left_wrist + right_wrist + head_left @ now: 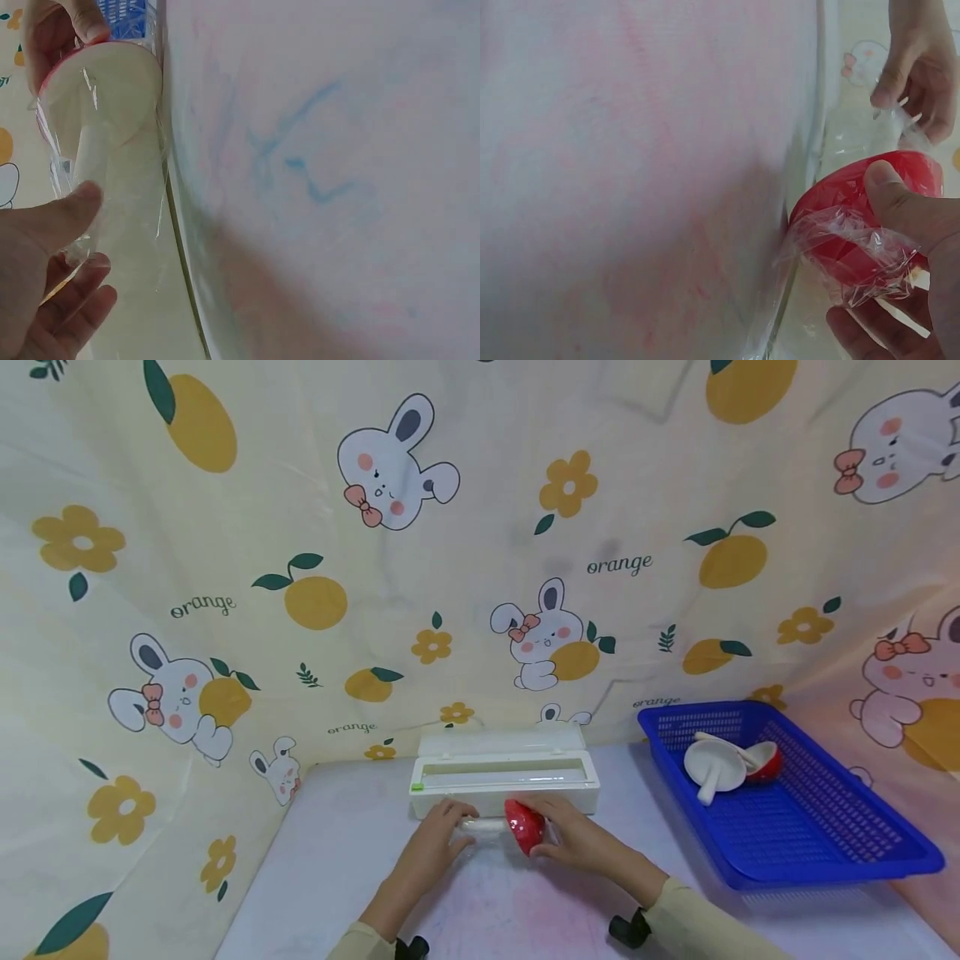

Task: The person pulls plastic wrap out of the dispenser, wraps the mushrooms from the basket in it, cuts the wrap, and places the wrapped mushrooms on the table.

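A red ladle (526, 827) with a white inside and white handle (91, 146) is wrapped in clear plastic film (855, 247), just in front of a white film dispenser. My right hand (573, 835) grips the bowl end, thumb on the red back in the right wrist view, with crumpled film bunched beside its fingers. At the handle end, my left hand (441, 839) pinches the film-covered tip between thumb and fingers. The bowl's white hollow faces left, towards my left hand.
The white film dispenser (502, 797) stands with its lid raised, a film roll inside and a green clip on its left edge. To the right, a blue basket (817, 864) holds two ladles (716, 767), one with a red back. A printed cloth (465, 552) hangs behind the table.
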Motion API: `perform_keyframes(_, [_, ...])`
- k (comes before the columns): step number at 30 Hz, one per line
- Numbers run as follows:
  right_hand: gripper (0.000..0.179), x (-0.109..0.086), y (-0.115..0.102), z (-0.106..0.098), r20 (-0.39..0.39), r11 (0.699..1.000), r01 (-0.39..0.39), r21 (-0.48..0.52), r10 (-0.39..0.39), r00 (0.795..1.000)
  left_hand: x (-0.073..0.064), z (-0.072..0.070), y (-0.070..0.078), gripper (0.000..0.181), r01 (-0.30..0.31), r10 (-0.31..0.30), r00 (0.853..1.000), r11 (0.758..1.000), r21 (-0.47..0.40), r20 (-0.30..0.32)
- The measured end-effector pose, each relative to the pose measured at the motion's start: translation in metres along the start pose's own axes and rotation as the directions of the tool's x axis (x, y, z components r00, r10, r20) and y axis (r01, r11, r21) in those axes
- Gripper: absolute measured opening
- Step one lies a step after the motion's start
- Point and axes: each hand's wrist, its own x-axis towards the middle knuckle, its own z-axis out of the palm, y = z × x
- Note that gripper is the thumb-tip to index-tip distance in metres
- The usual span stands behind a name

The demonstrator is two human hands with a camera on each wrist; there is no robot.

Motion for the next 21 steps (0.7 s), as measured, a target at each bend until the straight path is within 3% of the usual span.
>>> perform_keyframes(6, [0.095, 0.001, 0.000, 0.003, -0.006, 1.000, 0.002, -0.022, -0.002, 1.000, 0.004, -0.001, -0.002, 0.024, 0.030, -0.031, 0.999, 0.997, -0.070, -0.022])
perform_keyframes(12, [0.096, -0.001, -0.005, 0.000, 0.002, 0.997, 0.031, -0.067, -0.031, 1.000, 0.007, -0.004, -0.009, 0.018, 0.008, -0.012, 1.000, 0.987, -0.160, -0.023])
perform_keyframes(21, [0.098, -0.005, -0.007, -0.015, 0.042, 0.972, 0.145, -0.185, -0.140, 0.989, 0.012, -0.004, -0.014, 0.017, -0.026, 0.022, 0.999, 0.976, -0.214, -0.024])
